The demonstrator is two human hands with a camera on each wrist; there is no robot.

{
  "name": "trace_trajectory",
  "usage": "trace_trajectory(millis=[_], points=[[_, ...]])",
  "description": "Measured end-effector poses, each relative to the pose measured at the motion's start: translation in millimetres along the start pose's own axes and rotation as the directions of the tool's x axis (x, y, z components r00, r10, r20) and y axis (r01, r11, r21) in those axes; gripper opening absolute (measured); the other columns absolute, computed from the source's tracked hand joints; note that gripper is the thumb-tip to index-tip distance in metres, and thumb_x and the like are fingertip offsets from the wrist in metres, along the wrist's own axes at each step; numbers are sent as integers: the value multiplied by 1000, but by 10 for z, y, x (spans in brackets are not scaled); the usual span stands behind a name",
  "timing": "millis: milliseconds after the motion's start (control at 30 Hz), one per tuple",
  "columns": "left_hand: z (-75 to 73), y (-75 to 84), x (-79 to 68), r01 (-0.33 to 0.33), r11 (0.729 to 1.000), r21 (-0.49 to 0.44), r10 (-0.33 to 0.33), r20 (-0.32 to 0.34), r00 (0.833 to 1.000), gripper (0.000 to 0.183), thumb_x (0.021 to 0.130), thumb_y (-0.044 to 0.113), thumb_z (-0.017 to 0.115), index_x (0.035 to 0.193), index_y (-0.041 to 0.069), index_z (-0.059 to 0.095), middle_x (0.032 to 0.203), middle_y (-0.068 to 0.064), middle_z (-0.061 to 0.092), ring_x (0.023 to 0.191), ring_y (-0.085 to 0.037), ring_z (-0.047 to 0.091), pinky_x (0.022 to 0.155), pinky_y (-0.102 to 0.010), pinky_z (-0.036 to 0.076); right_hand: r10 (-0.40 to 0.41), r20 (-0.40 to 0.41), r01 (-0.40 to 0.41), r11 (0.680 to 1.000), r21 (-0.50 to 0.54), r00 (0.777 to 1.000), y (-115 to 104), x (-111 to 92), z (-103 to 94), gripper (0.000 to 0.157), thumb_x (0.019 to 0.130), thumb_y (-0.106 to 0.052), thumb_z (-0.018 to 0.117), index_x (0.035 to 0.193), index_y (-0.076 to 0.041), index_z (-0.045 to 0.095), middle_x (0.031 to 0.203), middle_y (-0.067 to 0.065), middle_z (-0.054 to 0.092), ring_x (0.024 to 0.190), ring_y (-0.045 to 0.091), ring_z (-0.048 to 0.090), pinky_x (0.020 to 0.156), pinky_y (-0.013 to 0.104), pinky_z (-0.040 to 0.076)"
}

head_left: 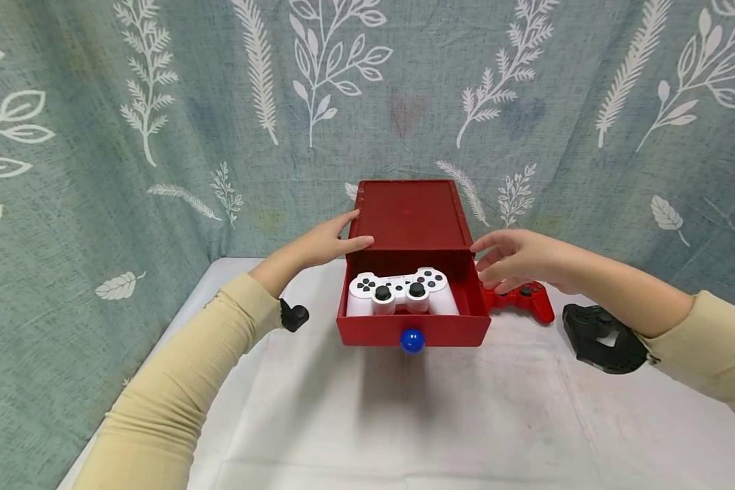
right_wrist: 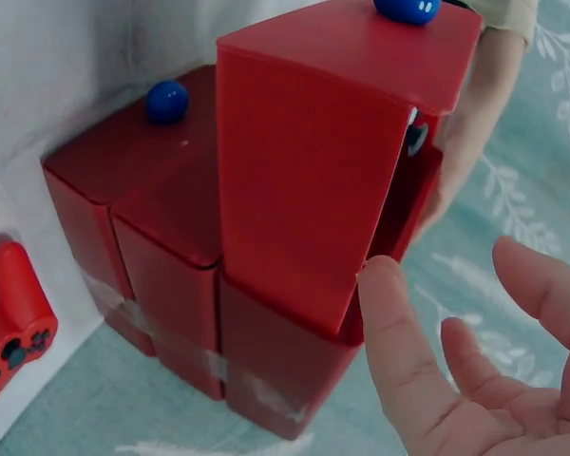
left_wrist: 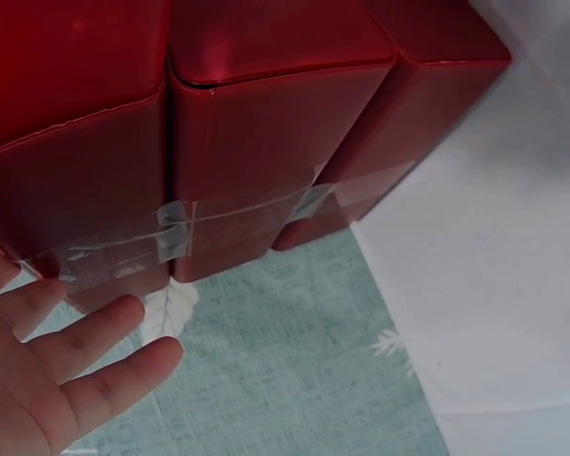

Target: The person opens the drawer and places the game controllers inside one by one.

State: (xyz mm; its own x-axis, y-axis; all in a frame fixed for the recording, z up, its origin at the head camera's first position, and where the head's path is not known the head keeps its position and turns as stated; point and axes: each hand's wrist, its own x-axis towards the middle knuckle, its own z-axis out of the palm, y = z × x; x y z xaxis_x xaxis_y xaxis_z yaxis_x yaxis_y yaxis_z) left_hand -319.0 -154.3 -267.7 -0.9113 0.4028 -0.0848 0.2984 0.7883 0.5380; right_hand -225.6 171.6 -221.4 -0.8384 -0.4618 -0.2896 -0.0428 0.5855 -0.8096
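Note:
A red drawer unit (head_left: 410, 214) has its top drawer (head_left: 373, 331) pulled out, with a blue ball knob (head_left: 412, 341) on the front. Inside the drawer lies a white game controller (head_left: 398, 289), sticks up. My left hand (head_left: 324, 241) is at the unit's upper left edge, its thumb over the top and its fingers spread along the side. On the opposite side, my right hand (head_left: 520, 255) has loosely bent fingers, a fingertip right at the unit's edge beside the open drawer. Neither hand holds anything.
A red game controller (head_left: 520, 299) lies on the white cloth right of the unit, partly behind my right hand. A black object (head_left: 606, 340) shows below my right forearm. Behind the unit hangs a green leaf-patterned curtain (head_left: 404, 116). Clear tape (left_wrist: 237, 214) runs along the unit's side.

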Motion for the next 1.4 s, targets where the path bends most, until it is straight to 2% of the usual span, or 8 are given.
trace_trajectory(millis=[233,433,467,667,700,867,1133,1400], points=[[8,-3,-8,3,1000,-21,-3,5,1000,82,86,58,48,149,21,10,153,-7,15,139,-27,17,108,-51,22,-9,-43,10,1000,25,999,229,-136,-22,65,86,-21,63,139,-4,29,131,23,43,98,21,61,85,39,50],[15,-31,-3,7,999,-35,-7,3,1000,82,86,59,47,149,22,10,153,-7,15,139,-27,17,107,-52,23,-20,-44,19,1000,-6,999,414,-181,74,69,85,-26,64,140,-6,28,133,22,42,97,22,60,81,37,51],[16,-36,-1,8,999,-40,-8,3,1000,82,86,59,48,149,22,10,153,-6,14,139,-27,17,107,-52,23,-19,-42,19,1000,-11,999,439,-181,97,69,85,-27,64,140,-7,28,134,21,42,96,23,60,76,35,51],[19,-42,1,19,998,-60,-18,7,1000,82,86,58,49,149,22,11,153,-7,15,138,-27,18,107,-52,24,-112,-40,113,993,17,993,556,-138,311,74,82,-24,68,140,-4,25,131,23,42,105,31,56,77,37,52],[19,-39,-2,20,998,-58,-20,8,1000,82,86,58,49,149,22,10,153,-7,15,138,-28,18,106,-52,24,-128,-43,129,991,23,991,573,-132,348,75,82,-23,69,140,-3,25,131,23,42,108,32,55,81,39,51],[27,-42,6,15,998,-56,-15,7,1000,83,86,59,49,149,22,10,153,-7,15,138,-28,18,106,-53,24,-157,-104,160,987,17,982,624,-109,468,74,80,-23,71,138,-5,28,128,22,44,102,28,57,77,36,52],[20,-18,-5,10,999,-49,-10,4,1000,83,86,58,49,149,21,10,153,-8,15,139,-28,17,107,-53,23,-230,-234,225,973,-49,945,646,-54,552,68,79,-23,72,133,-4,37,118,18,53,89,21,60,72,32,51],[10,9,-14,6,999,-36,-6,11,1000,89,82,65,48,149,19,10,152,-10,15,138,-30,17,107,-53,22,-224,-272,219,974,-51,936,647,-22,544,64,79,-25,72,133,-5,41,116,17,56,90,22,61,75,33,51]])
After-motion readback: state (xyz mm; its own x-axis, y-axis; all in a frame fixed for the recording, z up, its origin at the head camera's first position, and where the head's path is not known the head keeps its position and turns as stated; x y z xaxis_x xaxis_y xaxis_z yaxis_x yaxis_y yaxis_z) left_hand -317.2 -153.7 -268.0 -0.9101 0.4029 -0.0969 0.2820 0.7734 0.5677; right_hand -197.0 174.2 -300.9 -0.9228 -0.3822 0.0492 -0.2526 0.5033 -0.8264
